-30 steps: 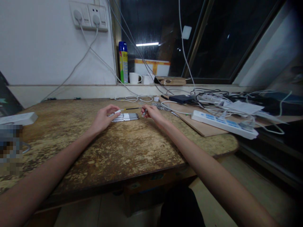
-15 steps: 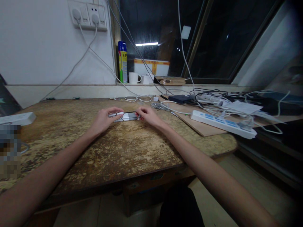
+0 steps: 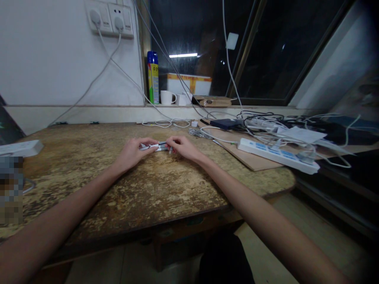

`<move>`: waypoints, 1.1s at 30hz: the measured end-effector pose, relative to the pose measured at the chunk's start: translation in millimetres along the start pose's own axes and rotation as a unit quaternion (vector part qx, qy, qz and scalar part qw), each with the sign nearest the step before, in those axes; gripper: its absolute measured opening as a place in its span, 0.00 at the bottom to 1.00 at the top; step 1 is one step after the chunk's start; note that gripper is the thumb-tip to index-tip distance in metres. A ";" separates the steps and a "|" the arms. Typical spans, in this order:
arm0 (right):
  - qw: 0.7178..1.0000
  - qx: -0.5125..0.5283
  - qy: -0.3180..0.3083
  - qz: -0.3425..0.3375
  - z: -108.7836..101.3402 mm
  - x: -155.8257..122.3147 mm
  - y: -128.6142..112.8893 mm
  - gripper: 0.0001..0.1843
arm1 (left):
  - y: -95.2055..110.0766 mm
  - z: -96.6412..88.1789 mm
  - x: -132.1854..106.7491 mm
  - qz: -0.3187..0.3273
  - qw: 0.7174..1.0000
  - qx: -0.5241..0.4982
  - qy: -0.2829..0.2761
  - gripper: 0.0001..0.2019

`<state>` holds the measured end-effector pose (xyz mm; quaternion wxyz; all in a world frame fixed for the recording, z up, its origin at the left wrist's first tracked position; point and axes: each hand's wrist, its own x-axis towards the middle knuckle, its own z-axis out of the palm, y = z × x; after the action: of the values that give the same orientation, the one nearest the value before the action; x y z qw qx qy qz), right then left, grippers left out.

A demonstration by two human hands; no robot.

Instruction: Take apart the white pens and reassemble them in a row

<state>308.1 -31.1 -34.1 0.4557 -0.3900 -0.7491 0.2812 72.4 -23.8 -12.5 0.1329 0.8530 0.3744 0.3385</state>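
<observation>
A worn wooden table (image 3: 142, 189) with a mottled, flaking brown and yellow top fills the near view, set against a white wall (image 3: 53, 59) and a low pale ledge. Beyond the fingers of both hands, up on that wall, a white double socket plate (image 3: 109, 17) feeds two white cables running down to the table. Past the right hand, on the sill of a dark night window (image 3: 237, 47), stand a blue and yellow spray can (image 3: 153, 77) and a white ceramic mug (image 3: 166, 97). Further out to the right of the right hand lies a long white power strip (image 3: 276, 155) on a thin brown board, amid a tangle of white and black cables (image 3: 266, 126).

The small bundle of slim silver-grey pens with white ends (image 3: 158, 146) lies on the table between the two hands, touched from both sides. The left hand (image 3: 133, 152) has its fingers curled over the bundle's left end, thumb and fingertips closed on it. The right hand (image 3: 183, 147) pinches the right end, fingers narrow and bent over the pens. Both hands rest low on the tabletop, close together, with the forearms stretched out towards the wall.
</observation>
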 end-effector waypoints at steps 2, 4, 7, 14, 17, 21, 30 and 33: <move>1.000 0.013 0.007 0.024 0.8 1.8 2.4 0.22 | 1.5 0.0 0.2 -0.004 1.000 -0.002 -0.001 0.19; 0.997 0.045 0.026 0.061 1.2 4.8 5.8 0.26 | 2.7 0.0 0.6 -0.006 1.000 -0.003 0.001 0.19; 0.989 0.084 0.078 0.097 -0.9 9.7 11.0 0.22 | 2.3 -0.3 1.2 -0.015 1.000 -0.001 0.018 0.18; 0.977 0.127 0.157 0.070 -6.3 13.5 14.5 0.06 | -8.7 -0.6 3.3 -0.010 0.999 0.006 0.045 0.18; 0.973 0.154 0.158 0.070 -5.0 13.2 13.3 0.06 | -9.4 -0.4 3.5 -0.008 0.999 0.004 0.038 0.19; 0.971 0.158 0.160 0.082 -3.8 11.6 8.0 0.05 | -5.8 -0.4 3.1 -0.023 0.999 0.002 0.037 0.18; 0.984 0.138 0.098 0.054 3.2 4.7 -3.6 0.07 | 0.2 0.9 1.8 -0.017 1.000 -0.013 0.011 0.19; 0.989 0.129 0.066 0.037 5.7 3.8 -6.4 0.06 | 2.7 1.7 2.2 -0.008 1.000 -0.027 0.000 0.18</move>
<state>299.8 -31.8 -29.9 0.5402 -0.3730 -0.6599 0.3656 76.1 -24.0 -11.4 0.1586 0.8462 0.3720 0.3469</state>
